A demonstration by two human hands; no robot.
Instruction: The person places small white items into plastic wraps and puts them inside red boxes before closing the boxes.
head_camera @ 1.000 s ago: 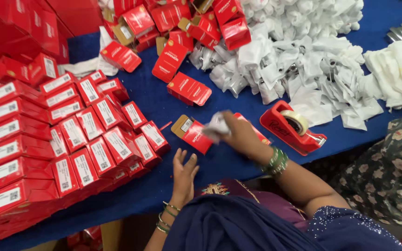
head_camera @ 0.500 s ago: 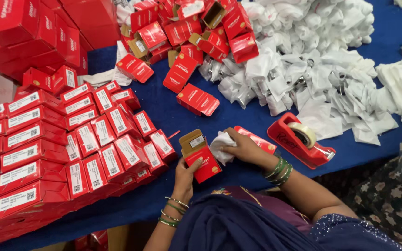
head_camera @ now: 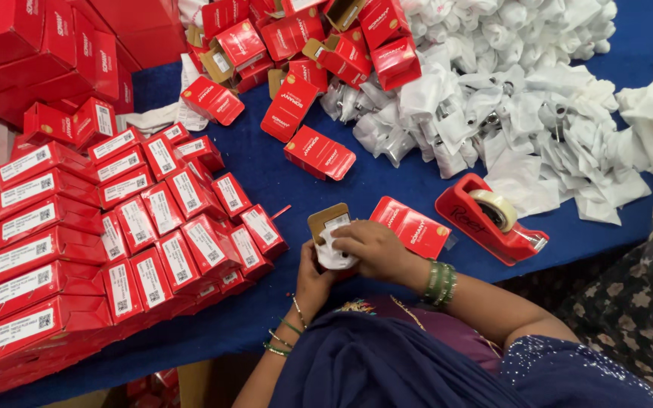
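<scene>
Over blue table (head_camera: pixel 387 185): hands push white packet (head_camera: pixel 334 253) into open box (head_camera: pixel 328 222).

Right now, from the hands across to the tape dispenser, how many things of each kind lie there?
Open red box: 1
White packet: 1
Flat red box: 1
Red tape dispenser: 1
Total: 4

Seen from a single head-worn camera, looking steeply down from close above at the blue bench (head_camera: pixel 387 189), near enough for both hands (head_camera: pixel 376 249) to sit low at centre, with stacked red boxes (head_camera: pixel 47 249) left and white packets (head_camera: pixel 523 98) upper right.
</scene>
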